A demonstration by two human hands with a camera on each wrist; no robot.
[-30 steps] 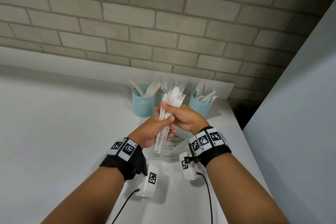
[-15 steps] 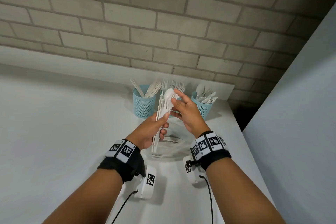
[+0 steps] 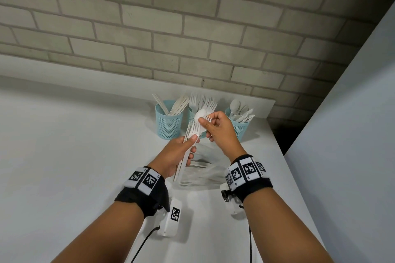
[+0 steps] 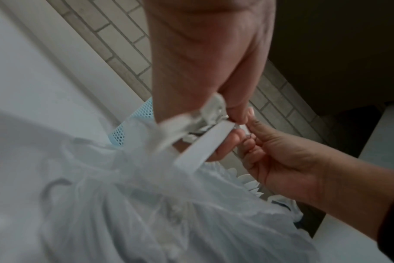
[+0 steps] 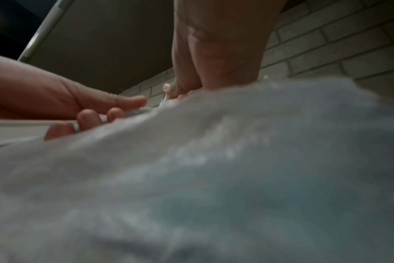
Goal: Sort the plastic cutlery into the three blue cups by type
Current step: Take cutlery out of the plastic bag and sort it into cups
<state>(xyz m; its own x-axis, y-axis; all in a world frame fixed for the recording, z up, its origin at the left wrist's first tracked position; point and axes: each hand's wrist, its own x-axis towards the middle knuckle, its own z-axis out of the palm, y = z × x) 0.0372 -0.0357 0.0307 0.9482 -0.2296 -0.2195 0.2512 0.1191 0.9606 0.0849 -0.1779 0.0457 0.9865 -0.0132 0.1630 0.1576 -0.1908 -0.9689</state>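
Observation:
Three blue mesh cups stand at the back of the white table: the left cup (image 3: 168, 123) holds knives, the middle cup (image 3: 191, 114) forks, the right cup (image 3: 239, 129) spoons. My left hand (image 3: 190, 145) grips a bundle of white cutlery (image 3: 188, 134) upright in front of the middle cup. My right hand (image 3: 205, 122) pinches the bowl end of a white spoon (image 3: 200, 114) at the top of that bundle, with fork tines showing beside its fingers. In the left wrist view the bundle's handles (image 4: 202, 144) cross my left fingers and the right hand (image 4: 281, 160) pinches at their tip.
A crumpled clear plastic bag (image 3: 201, 174) lies on the table (image 3: 64, 156) under my hands and fills the wrist views (image 4: 146, 204) (image 5: 214, 178). A brick wall (image 3: 192, 28) rises behind the cups. A grey panel (image 3: 352, 134) borders the table on the right.
My right hand released its wrap around the bundle, opened, and now pinches the spoon at the top. Both hands moved slightly forward toward the cups.

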